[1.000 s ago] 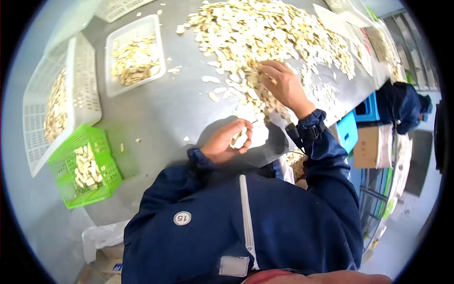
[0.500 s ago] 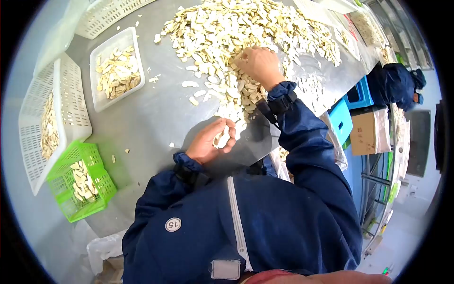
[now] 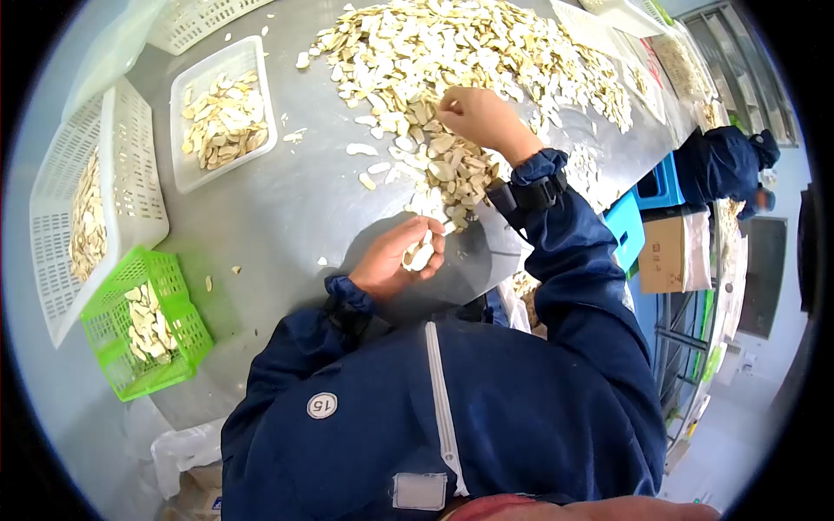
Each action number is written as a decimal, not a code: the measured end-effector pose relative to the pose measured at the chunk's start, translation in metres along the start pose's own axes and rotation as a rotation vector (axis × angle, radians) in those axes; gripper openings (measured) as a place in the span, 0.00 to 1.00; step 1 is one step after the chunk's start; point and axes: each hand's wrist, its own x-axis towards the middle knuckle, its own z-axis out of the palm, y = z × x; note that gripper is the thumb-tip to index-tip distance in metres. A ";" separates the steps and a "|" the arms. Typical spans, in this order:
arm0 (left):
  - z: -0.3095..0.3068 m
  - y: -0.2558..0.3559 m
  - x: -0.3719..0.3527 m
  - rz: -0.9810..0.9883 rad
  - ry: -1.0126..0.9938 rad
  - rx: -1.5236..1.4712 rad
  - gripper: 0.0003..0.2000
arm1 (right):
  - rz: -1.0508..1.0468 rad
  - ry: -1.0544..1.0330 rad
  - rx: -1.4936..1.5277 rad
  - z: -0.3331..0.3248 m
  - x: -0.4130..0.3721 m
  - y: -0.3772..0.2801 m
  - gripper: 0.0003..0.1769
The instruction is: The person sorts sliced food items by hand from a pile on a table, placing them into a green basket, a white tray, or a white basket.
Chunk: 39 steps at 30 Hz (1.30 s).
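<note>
My left hand [image 3: 401, 258] is closed around a few pale dried slices [image 3: 419, 253], held low over the table near its front edge. Farther off, my right hand [image 3: 482, 117] is at the near side of a big heap of the same slices [image 3: 469, 52]. Its fingers are curled together, and whatever may be between them is hidden. Between the two hands, a smaller mound of browner slices [image 3: 460, 165] trails toward the table edge. A few single slices [image 3: 361, 149] lie to the left of it.
On the left of the steel table [image 3: 287, 208] are a shallow white tray [image 3: 272, 122] of slices, a white slotted basket [image 3: 139, 174] and a green basket [image 3: 187, 313], both with slices. Blue stools [image 3: 627, 230], a cardboard box [image 3: 665, 252] and another person's dark sleeve [image 3: 717, 162] are at right.
My right hand has drawn back slightly from the heap, its fingers more curled, and more of the browner mound shows below it. The left hand still holds slices. The whole view has shifted a little.
</note>
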 end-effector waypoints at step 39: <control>-0.004 -0.005 0.002 0.068 -0.001 0.044 0.12 | 0.104 0.287 0.236 0.055 -0.147 -0.009 0.10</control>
